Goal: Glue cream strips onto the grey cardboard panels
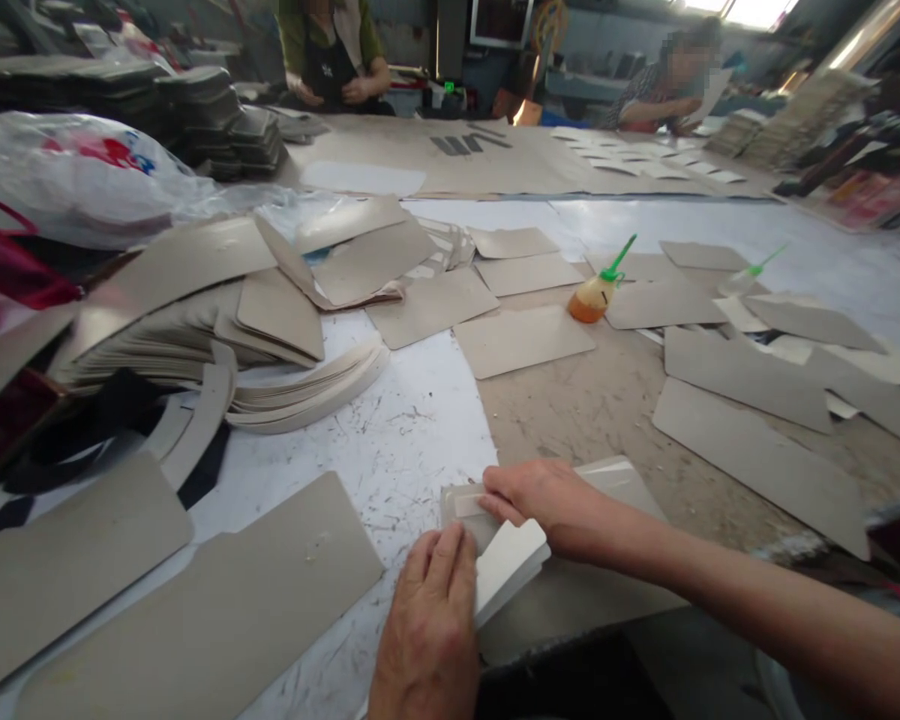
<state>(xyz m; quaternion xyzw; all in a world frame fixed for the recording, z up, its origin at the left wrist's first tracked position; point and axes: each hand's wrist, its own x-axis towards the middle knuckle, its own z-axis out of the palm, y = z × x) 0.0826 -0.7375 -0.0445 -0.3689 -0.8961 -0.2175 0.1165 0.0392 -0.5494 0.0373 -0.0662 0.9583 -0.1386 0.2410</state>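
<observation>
Stack of white pieces (508, 570): gripped by the left hand (431, 615), fingers pressed together, above a grey panel (570, 605) at the worktop's (435, 410) near edge. Right hand (536, 500): fingers curled, set against a pale strip (466, 505); whether it is pinched cannot be told. Green-tipped bottle (591, 298): stood beyond.
</observation>
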